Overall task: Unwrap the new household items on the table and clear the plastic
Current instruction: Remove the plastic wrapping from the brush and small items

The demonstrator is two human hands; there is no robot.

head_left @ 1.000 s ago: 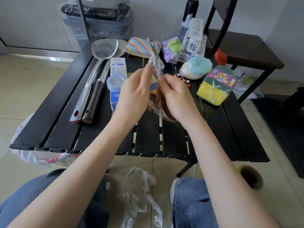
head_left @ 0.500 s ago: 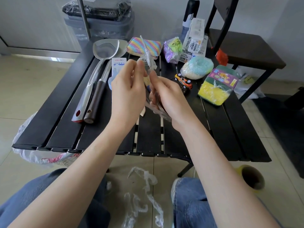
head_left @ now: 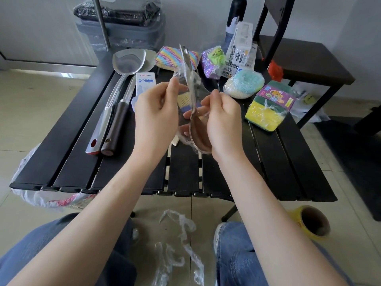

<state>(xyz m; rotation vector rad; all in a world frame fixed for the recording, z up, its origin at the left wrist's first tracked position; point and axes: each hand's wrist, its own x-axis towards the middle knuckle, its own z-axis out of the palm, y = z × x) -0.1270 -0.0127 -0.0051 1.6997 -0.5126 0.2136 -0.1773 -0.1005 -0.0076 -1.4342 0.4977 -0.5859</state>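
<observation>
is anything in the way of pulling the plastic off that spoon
Nothing visible. The left hand pinches the clear plastic sleeve, the right hand holds the metal spoon above the table; the handle end already pokes out.

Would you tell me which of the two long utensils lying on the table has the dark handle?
The right one, nearer the hands: its handle is dark brown, while the left spatula is all bare metal with a red-rimmed hole.

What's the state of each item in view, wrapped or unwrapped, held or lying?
Spoon: held upright over the table, plastic sleeve partly on.
Left hand: pinches the sleeve.
Right hand: grips the spoon and sleeve.
Spatulas: unwrapped, lying on the table.
Yellow sponges: wrapped, on the table.
Blue scrubber: wrapped, on the table.
Rainbow sponge: on the table, wrapping unclear.
Plastic scraps: on the floor.
</observation>
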